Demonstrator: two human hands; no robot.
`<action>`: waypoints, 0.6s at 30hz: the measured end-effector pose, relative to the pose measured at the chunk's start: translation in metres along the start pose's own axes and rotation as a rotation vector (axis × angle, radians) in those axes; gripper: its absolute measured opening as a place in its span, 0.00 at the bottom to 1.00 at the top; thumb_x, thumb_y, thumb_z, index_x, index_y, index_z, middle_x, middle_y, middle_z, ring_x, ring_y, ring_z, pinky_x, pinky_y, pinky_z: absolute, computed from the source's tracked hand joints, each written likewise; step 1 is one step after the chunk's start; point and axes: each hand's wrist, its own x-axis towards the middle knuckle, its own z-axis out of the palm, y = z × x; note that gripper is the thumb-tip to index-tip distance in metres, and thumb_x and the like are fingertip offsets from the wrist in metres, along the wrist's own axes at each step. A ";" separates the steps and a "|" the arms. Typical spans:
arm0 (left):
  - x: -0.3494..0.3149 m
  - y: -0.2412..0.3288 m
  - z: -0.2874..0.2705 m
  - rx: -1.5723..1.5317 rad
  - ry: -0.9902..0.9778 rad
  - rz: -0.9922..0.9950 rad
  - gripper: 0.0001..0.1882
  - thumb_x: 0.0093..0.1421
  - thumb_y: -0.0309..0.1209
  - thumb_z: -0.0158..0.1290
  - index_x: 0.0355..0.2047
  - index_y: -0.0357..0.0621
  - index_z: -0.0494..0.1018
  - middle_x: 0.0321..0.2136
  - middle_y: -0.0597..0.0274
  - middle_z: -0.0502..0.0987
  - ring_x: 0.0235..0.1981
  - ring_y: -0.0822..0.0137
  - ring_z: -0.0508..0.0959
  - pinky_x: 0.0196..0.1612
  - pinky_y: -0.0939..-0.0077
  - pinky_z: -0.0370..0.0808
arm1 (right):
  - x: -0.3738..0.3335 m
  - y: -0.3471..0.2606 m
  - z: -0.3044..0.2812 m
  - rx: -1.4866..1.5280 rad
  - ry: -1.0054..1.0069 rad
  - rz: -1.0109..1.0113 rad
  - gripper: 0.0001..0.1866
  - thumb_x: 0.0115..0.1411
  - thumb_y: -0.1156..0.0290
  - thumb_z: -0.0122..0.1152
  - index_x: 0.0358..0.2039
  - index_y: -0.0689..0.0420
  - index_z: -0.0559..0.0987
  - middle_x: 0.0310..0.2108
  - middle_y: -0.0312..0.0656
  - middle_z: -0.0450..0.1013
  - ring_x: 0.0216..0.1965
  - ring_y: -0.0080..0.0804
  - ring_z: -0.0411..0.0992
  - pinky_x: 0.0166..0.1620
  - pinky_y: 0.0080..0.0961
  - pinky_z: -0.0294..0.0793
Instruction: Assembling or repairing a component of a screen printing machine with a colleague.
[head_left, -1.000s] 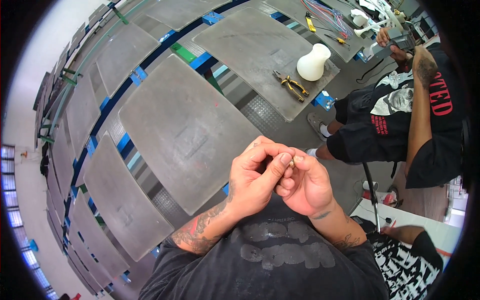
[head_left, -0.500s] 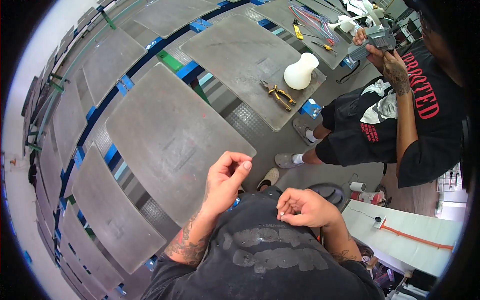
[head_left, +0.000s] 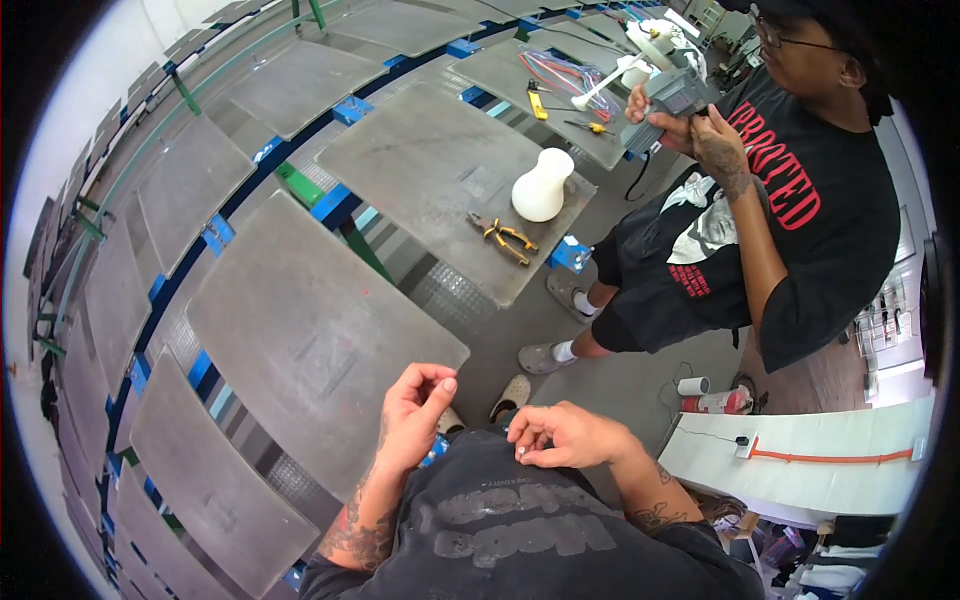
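Note:
My left hand point(head_left: 413, 422) is raised before my dark shirt, next to the near corner of a grey flat board point(head_left: 300, 340). Its thumb presses toward the curled index finger; anything pinched there is hidden. To its right, my right hand point(head_left: 565, 436) has its fingers curled in, with a tiny pale speck at the fingertips, too small to name. The two hands are apart. On the board beyond lie yellow-and-black pliers point(head_left: 503, 240) beside a white, rounded, vase-shaped piece point(head_left: 542, 186).
At right, another person point(head_left: 800, 220) holds a grey boxy device point(head_left: 675, 92) in both hands. A yellow-handled tool point(head_left: 537, 103), a screwdriver point(head_left: 597, 128) and coloured wires point(head_left: 570, 80) lie on a farther board. A white bench point(head_left: 810, 465) stands at lower right.
My view has shifted, so boards, pliers and the other person sit further left. My hands keep much the same curled pose, appearing slightly lower and closer together.

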 end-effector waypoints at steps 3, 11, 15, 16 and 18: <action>-0.003 -0.001 0.000 0.011 -0.004 -0.014 0.08 0.69 0.30 0.59 0.45 0.40 0.77 0.33 0.75 0.76 0.34 0.82 0.71 0.39 0.84 0.69 | 0.001 -0.010 -0.004 -0.196 0.033 0.046 0.13 0.63 0.77 0.67 0.46 0.62 0.76 0.36 0.40 0.82 0.39 0.26 0.81 0.43 0.23 0.80; -0.003 -0.003 0.005 0.058 -0.048 -0.052 0.09 0.68 0.30 0.59 0.45 0.39 0.77 0.33 0.75 0.76 0.34 0.82 0.71 0.40 0.84 0.70 | -0.008 0.008 0.006 0.208 -0.091 -0.081 0.11 0.64 0.74 0.66 0.45 0.60 0.76 0.37 0.40 0.81 0.41 0.25 0.81 0.43 0.22 0.79; -0.003 -0.011 0.008 0.058 -0.054 -0.018 0.09 0.68 0.30 0.59 0.45 0.40 0.77 0.33 0.75 0.76 0.33 0.82 0.71 0.39 0.84 0.71 | -0.007 0.002 -0.001 0.070 0.001 -0.012 0.12 0.63 0.74 0.67 0.44 0.62 0.76 0.37 0.42 0.82 0.41 0.28 0.82 0.43 0.25 0.81; -0.004 -0.013 0.009 0.070 -0.058 -0.030 0.09 0.68 0.31 0.60 0.45 0.40 0.77 0.32 0.75 0.76 0.33 0.82 0.71 0.38 0.84 0.71 | -0.008 -0.005 -0.002 -0.063 0.055 -0.014 0.11 0.63 0.74 0.67 0.43 0.62 0.77 0.37 0.42 0.82 0.41 0.27 0.82 0.44 0.25 0.81; -0.005 -0.013 0.009 0.083 -0.056 -0.043 0.09 0.68 0.31 0.60 0.44 0.40 0.77 0.31 0.75 0.76 0.32 0.82 0.71 0.38 0.84 0.71 | -0.011 -0.006 -0.001 -0.194 0.103 -0.018 0.10 0.63 0.74 0.67 0.43 0.62 0.77 0.37 0.42 0.82 0.41 0.27 0.82 0.45 0.24 0.81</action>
